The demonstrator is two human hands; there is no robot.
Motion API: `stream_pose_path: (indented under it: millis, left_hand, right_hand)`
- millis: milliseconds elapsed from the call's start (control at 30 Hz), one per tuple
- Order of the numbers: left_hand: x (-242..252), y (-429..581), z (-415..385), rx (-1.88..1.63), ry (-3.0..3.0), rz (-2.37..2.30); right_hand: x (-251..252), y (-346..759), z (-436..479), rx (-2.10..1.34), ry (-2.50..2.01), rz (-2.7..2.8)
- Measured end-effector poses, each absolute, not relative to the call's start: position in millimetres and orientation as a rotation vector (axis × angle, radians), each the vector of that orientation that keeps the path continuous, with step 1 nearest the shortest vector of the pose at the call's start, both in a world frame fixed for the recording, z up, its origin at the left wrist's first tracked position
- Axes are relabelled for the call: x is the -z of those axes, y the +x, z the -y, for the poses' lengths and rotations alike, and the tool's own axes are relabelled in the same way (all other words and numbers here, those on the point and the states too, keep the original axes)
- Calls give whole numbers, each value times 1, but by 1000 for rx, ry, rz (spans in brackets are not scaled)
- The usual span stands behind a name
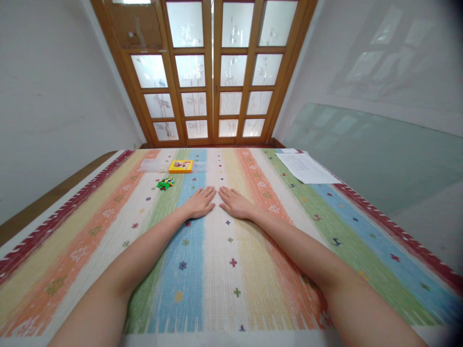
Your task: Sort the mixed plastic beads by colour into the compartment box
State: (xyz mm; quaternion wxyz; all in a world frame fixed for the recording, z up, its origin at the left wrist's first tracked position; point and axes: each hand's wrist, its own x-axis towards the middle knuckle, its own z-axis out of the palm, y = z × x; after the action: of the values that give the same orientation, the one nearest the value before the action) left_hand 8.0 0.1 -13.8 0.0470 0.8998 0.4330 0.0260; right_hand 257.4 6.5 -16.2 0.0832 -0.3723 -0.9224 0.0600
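Note:
My left hand [200, 202] and my right hand [235, 202] lie flat, palms down, side by side on a striped, many-coloured tablecloth [217, 270]. The fingers of both are stretched out and hold nothing; the fingertips nearly meet at the cloth's white middle stripe. A small heap of green and mixed-colour pieces [165, 183] lies just beyond and left of my left hand. Farther back is a flat yellow box [181, 166], with a clear plastic tray or bag [152, 165] beside it.
A white printed sheet of paper [306, 167] lies at the table's far right corner. Wooden doors with frosted glass panes [211, 77] stand behind the table. A large glass panel [379, 154] leans on the right wall.

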Motion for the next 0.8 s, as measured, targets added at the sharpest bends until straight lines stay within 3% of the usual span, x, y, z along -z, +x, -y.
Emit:
stream_pose_path:
  millis: [800]
  left_hand:
    - [13,8,1,-66,2751,-1341]
  right_hand:
    - [15,255,-5,-160,-1109,2738]
